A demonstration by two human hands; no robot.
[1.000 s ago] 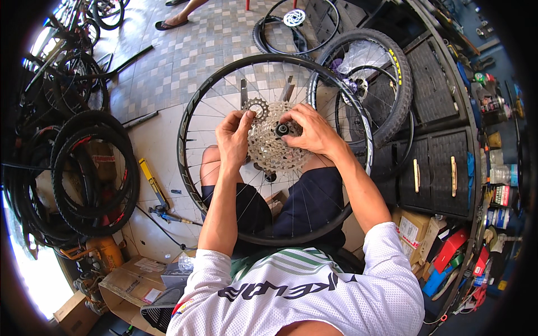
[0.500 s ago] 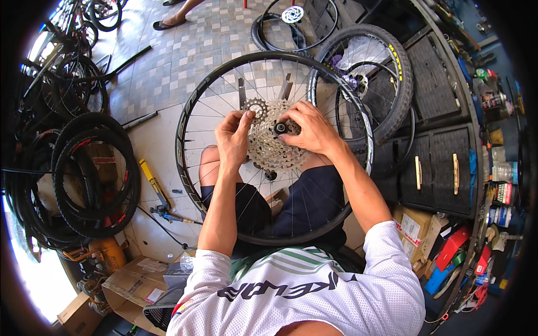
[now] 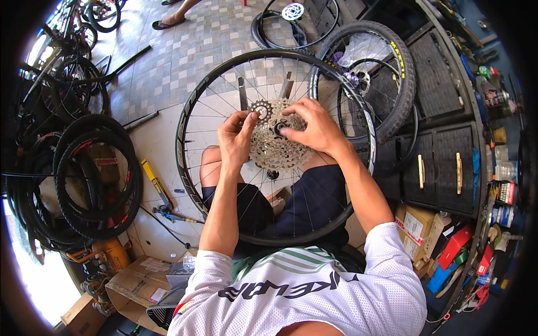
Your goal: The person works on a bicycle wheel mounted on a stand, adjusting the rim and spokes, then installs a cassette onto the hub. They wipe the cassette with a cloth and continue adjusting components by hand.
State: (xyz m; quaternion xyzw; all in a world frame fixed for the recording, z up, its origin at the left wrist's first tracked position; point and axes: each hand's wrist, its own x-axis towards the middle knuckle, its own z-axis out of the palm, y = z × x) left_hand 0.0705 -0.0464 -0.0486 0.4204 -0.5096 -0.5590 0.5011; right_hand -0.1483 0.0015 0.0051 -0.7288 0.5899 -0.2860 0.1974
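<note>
A bicycle wheel (image 3: 184, 115) without a tyre lies across my lap, its large silver cassette (image 3: 276, 152) facing up. My left hand (image 3: 235, 134) pinches a small sprocket (image 3: 261, 110) between thumb and fingers, at the upper left of the cassette. Over the other side of the cassette, my right hand (image 3: 320, 130) has its thumb and fingers apart, slightly blurred. Between them shows the dark hub end (image 3: 279, 129) in the cassette's middle. I see nothing held in the right hand. Part of the cassette is hidden beneath the fingers.
A wheel with a knobbly tyre (image 3: 404, 84) leans at the right by black drawers (image 3: 437, 168). Several tyres (image 3: 128, 185) are stacked at the left. A yellow-handled tool (image 3: 157, 182) lies on the floor. Cardboard boxes (image 3: 140, 285) stand at lower left. Another person's foot (image 3: 168, 23) is far off.
My right thumb and fingers have spread and drawn back a little from the hub end. My left hand still pinches the sprocket, shifted slightly right.
</note>
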